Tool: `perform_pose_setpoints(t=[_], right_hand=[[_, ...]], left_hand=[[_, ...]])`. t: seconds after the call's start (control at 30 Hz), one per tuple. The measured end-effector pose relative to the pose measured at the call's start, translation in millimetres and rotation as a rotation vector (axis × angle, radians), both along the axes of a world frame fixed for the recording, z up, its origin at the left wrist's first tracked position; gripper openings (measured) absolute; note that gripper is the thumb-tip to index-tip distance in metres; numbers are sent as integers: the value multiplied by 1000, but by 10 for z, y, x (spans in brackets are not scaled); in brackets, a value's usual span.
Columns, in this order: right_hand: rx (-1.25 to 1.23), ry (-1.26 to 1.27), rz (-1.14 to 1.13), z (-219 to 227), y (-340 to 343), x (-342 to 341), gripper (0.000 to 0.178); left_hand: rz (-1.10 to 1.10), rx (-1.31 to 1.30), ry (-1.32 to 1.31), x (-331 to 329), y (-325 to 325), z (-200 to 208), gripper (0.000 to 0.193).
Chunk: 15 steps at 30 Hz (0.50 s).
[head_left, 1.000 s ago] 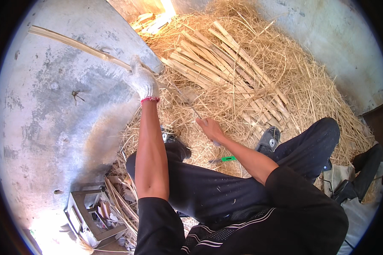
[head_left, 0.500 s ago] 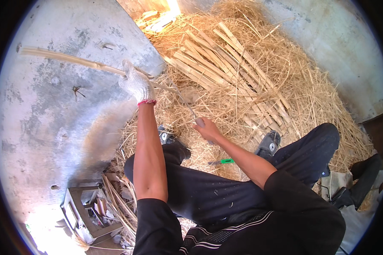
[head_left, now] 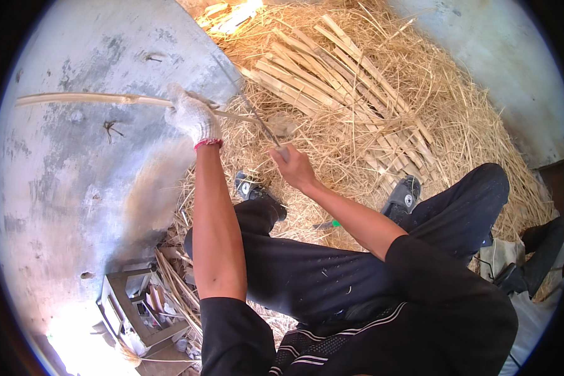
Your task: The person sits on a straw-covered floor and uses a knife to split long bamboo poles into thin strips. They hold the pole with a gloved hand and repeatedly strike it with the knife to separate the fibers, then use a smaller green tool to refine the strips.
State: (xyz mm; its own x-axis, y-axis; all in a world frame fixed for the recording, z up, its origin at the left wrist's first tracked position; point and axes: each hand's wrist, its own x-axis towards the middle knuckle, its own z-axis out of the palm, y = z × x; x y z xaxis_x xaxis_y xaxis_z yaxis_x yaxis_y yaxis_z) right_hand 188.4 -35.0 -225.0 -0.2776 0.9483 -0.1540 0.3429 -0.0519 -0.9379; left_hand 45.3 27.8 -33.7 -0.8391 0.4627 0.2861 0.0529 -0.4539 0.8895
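My left hand (head_left: 194, 116), in a white knitted glove with a red cuff, is closed around a long bamboo strip (head_left: 106, 98). The strip runs left in front of the wall, and a short end sticks out to the right of the glove. My bare right hand (head_left: 296, 168) grips the handle of a long, thin-bladed knife (head_left: 266, 130). Its blade slants up and to the left, crossing the strip's right end; whether the two touch I cannot tell. Under my right forearm lies a tool with a green handle (head_left: 336, 223), partly hidden by the arm.
Split bamboo strips (head_left: 332, 75) lie in a bundle on a heap of pale shavings (head_left: 457, 119). A grey, stained wall (head_left: 62, 188) rises at the left. Below it stands a wooden frame (head_left: 128, 301) with scraps inside. Another person's dark-clothed leg (head_left: 532, 263) shows at the right edge.
My right hand and the knife have moved up and left, the blade now reaching past the strip toward the wall. The strip's left end sits lower, and the gloved hand has shifted slightly left.
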Motion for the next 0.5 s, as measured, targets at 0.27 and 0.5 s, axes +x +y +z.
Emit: perform_pose_setpoints(t=[0.27,0.5], right_hand=[[-105,-141,-30,-907,76,172,55],[-497,30,30,-232,331,216,59]], left_hand=[[-6,30,-112,-124,-184,-13,42],[-57,104,-94,-256,-228,-36,39]])
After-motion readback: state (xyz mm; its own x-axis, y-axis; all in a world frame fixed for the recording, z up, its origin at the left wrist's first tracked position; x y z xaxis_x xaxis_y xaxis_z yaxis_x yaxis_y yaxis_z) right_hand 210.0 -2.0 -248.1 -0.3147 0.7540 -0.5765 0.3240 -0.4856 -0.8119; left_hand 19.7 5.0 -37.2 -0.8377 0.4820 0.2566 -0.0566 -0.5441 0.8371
